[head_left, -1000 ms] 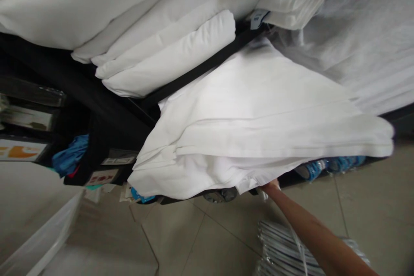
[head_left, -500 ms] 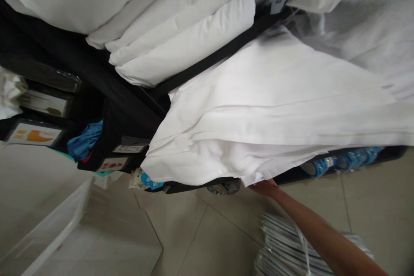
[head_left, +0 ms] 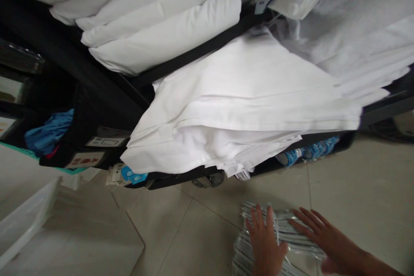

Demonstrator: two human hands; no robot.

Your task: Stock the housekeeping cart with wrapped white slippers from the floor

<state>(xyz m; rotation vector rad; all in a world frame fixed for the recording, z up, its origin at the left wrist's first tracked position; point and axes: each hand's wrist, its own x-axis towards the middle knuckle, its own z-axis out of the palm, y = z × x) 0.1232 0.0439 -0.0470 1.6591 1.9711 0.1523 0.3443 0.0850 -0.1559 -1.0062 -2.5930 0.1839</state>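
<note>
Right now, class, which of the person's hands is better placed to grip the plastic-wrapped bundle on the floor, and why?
Probably the left hand: it lies flat on the middle of the plastic-wrapped bundle, fingers spread across it. The right hand rests only on the bundle's right edge.

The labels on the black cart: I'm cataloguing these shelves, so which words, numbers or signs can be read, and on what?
None can be read.
White cards on the black cart: print too blurred.
Blue tag between the white sheets: too small.
Blue tags below the sheets: blurred.
Plastic packs under the left hand and right hand: no readable print.
</note>
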